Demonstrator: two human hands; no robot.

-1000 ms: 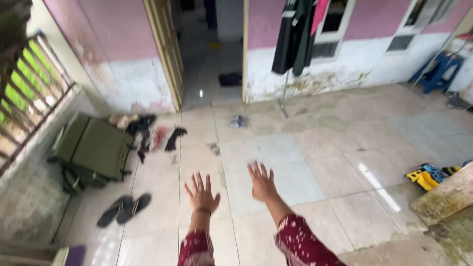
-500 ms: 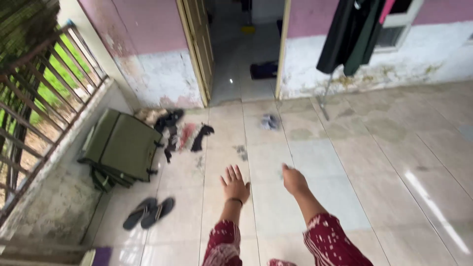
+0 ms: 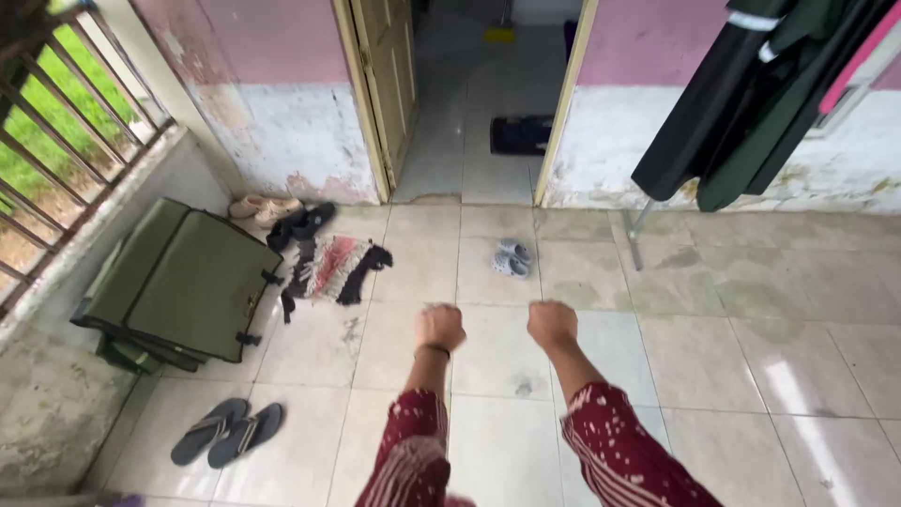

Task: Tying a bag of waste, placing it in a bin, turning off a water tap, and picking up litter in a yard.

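Maroon white-speckled sleeves [image 3: 601, 437], olive-green folded cot [image 3: 188, 282], pink wall [image 3: 272, 42].

No packages, labels, signs or screens show anywhere in this view.
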